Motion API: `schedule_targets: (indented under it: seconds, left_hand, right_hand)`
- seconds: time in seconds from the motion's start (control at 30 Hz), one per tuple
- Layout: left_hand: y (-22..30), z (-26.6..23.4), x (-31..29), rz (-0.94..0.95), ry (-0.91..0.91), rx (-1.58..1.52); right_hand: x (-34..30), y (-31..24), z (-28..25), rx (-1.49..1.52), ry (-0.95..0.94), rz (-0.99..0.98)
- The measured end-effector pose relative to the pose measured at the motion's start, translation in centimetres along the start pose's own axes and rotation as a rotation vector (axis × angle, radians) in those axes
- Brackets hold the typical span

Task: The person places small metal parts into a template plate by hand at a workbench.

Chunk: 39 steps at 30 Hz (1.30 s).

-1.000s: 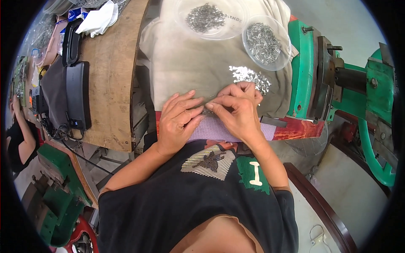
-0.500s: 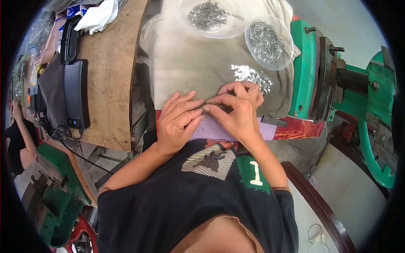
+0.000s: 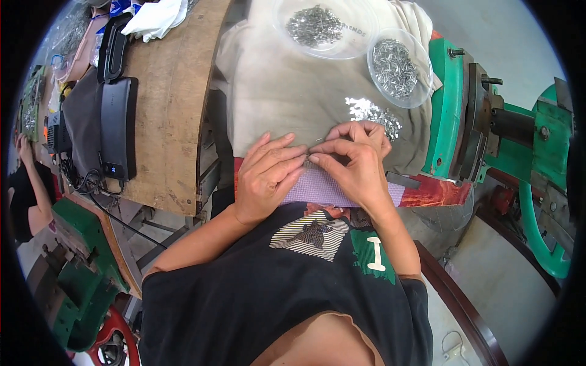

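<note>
My left hand (image 3: 264, 175) and my right hand (image 3: 359, 161) meet fingertip to fingertip over the near edge of the cloth-covered work surface (image 3: 287, 104). Both are pinched closed around a tiny metal piece (image 3: 309, 154), mostly hidden by the fingers. Just beyond my right hand lies a loose pile of small, flat, shiny metal pieces (image 3: 373, 114). Farther back, a round clear tub (image 3: 360, 49) holds many small metal parts. To its right stands a clear bowl (image 3: 422, 91) of short, slim metal pieces. A purple woven mat (image 3: 326, 188) lies beneath my wrists.
A wooden table (image 3: 168, 104) on the left carries a black device (image 3: 117, 131) with cables and a white cloth (image 3: 155, 19). Green machinery (image 3: 448, 110) with protruding bolts borders the right side. At the far left, another person's arm (image 3: 38, 183) is visible beside a green machine (image 3: 85, 244).
The whole view has shifted slightly, moving the scene right and a little down. My hands keep nearly the same pinch, fingertips together.
</note>
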<state>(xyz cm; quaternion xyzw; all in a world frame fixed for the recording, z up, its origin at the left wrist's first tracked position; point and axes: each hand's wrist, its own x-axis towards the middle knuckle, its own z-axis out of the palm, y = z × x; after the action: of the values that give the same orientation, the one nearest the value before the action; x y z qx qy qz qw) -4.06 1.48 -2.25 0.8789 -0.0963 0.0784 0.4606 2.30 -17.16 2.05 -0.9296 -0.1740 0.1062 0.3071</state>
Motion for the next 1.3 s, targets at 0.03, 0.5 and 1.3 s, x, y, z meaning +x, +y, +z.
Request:
schedule_targets:
  seconds: [0.03, 0.5, 1.3]
  left_hand:
    - [-0.1, 0.0, 0.0, 0.009, -0.003, 0.002]
    - [-0.2, 0.0, 0.0, 0.012, -0.001, -0.004]
    - [0.7, 0.4, 1.0, -0.058, 0.009, 0.027]
  right_hand:
    - [0.1, -0.1, -0.1, -0.002, -0.001, 0.0]
    - [0.3, -0.3, 0.1, -0.014, 0.013, 0.004]
    - [0.0, 0.2, -0.6, -0.07, 0.019, -0.019]
